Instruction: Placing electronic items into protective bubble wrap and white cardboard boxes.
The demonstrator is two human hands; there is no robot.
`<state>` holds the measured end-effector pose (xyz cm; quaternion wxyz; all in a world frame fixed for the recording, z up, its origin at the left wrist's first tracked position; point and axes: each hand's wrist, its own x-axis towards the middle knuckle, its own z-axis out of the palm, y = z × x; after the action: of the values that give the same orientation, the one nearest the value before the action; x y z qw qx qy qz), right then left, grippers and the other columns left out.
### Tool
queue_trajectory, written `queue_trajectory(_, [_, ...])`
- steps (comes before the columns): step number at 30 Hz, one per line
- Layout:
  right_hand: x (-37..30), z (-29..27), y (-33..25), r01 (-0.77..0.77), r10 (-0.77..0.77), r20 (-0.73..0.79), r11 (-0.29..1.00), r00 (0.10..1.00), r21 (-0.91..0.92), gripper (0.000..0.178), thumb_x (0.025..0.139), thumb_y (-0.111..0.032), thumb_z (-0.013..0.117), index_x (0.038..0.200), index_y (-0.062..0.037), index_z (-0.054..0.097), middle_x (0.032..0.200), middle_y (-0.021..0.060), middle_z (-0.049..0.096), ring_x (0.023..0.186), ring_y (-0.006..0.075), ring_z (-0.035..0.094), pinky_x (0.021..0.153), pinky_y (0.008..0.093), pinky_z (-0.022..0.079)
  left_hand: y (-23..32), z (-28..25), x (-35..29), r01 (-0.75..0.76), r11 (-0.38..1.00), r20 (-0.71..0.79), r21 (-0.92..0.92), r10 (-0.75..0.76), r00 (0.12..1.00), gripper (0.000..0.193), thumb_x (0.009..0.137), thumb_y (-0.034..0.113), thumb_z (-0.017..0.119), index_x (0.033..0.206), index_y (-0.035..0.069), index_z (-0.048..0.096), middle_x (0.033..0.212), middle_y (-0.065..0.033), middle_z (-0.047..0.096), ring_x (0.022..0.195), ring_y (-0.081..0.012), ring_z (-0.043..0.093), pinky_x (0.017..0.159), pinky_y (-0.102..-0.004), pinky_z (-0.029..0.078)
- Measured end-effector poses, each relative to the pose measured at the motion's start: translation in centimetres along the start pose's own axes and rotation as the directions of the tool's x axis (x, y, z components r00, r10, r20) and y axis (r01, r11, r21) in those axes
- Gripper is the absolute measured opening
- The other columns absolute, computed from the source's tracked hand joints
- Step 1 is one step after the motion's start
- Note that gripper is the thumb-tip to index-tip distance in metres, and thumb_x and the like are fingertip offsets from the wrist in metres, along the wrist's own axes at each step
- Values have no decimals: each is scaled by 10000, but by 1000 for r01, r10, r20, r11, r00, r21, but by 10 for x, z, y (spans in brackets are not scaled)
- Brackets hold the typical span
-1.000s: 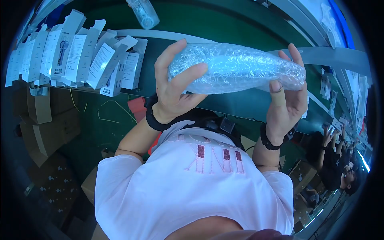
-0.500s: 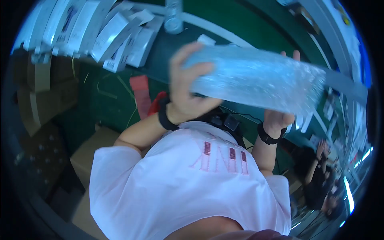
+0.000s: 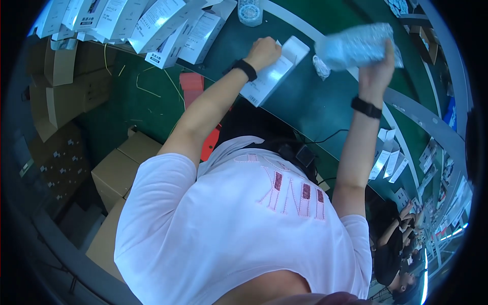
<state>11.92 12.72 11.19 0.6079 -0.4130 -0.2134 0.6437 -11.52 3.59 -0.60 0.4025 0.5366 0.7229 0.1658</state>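
My right hand (image 3: 377, 76) holds up a package in clear bubble wrap (image 3: 351, 47) over the far side of the green table. Its fingers are partly hidden behind the wrap. Below and left of it, my left hand (image 3: 264, 53) is closed on the upper left edge of a white carton (image 3: 267, 81), which lies slanted on the table with its end flaps open. Between the carton and the package sits a small wrapped piece (image 3: 321, 67). What is inside the bubble wrap cannot be made out.
Several white cartons (image 3: 157, 23) stand in a row at the far left. A wrapped round item (image 3: 250, 12) sits beside them. Brown cardboard boxes (image 3: 119, 173) are on my left, near a red-pink strip (image 3: 191, 86). More white cartons (image 3: 389, 157) and a co-worker (image 3: 394, 249) are at right.
The bubble-wrapped package, earlier between both hands, has moved far and right in my right hand. My left hand has let go of it and moved onto the white carton.
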Motion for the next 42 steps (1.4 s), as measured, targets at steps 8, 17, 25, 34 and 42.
queue_trajectory(8, [-28, 44, -10, 1, 12, 119, 995, 993, -101, 298, 927, -217, 565, 1145, -14, 562, 1112, 82, 618, 1031, 209, 592, 914, 367, 457, 86, -41, -79, -174, 956, -12, -236, 176, 984, 330, 853, 172, 455, 767, -102, 618, 782, -335, 579, 791, -460, 613, 738, -488, 491])
queue_trajectory(17, [-96, 56, -72, -365, 379, -45, 845, 924, -392, 374, 907, -278, 604, 1181, -26, 563, 1116, 77, 613, 1063, 217, 575, 941, 349, 447, 116, -18, -119, 138, 497, 314, -857, 292, 903, 428, 934, 297, 331, 871, -37, 591, 755, -119, 642, 656, -191, 592, 615, -335, 448])
queue_trajectory(25, [-143, 53, -103, 197, 703, 383, 335, 599, -922, 164, 740, 4, 663, 891, 65, 644, 766, 62, 607, 694, 135, 516, 664, 271, 444, 139, -42, -144, -629, 605, -214, -488, 616, 758, 410, 896, 337, 490, 938, -61, 579, 787, -217, 626, 709, -349, 622, 617, -377, 457])
queue_trajectory(34, [-29, -84, 53, 372, 122, 352, -242, 928, -896, 468, 829, -181, 681, 1260, -71, 536, 1058, 204, 615, 987, 327, 609, 830, 377, 496, 42, -89, -128, -53, 765, -57, -642, 21, 998, 467, 980, 344, 409, 1017, -72, 616, 824, -98, 650, 752, -131, 563, 698, -296, 446])
queue_trajectory(42, [-40, -35, -6, 101, 92, 181, 553, 979, -827, 180, 823, -71, 630, 987, -33, 694, 820, 72, 685, 751, 183, 657, 713, 288, 510, 66, -88, -128, 62, 530, 113, -846, 65, 991, 570, 968, 464, 433, 988, -74, 622, 890, -92, 645, 790, -120, 586, 708, -247, 452])
